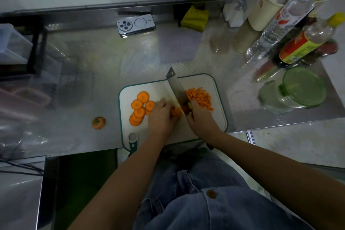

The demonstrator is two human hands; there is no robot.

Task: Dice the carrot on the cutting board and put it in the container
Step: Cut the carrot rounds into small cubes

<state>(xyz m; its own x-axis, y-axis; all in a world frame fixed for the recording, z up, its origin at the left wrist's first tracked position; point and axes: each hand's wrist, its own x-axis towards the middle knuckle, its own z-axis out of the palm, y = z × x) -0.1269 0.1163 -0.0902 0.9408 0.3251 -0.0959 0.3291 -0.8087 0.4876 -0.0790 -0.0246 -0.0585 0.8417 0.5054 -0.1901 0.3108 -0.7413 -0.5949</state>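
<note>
A white cutting board point(214, 117) with a teal rim lies on the steel counter. Several round carrot slices point(139, 108) sit on its left part. A heap of diced carrot point(200, 97) lies on its right part. My left hand point(160, 115) holds a small bunch of carrot pieces point(176, 112) down with curled fingers. My right hand point(200, 117) grips the handle of a knife point(177, 87), whose blade stands on the board just right of those pieces. A glass container with a green lid point(302, 87) stands to the right of the board.
A carrot stub point(98, 123) lies on the counter left of the board. A phone point(136, 25) rests behind, a yellow cloth point(195, 18) beside it. Bottles point(291, 20) and jars crowd the back right. Plastic boxes point(13, 43) stand at the far left.
</note>
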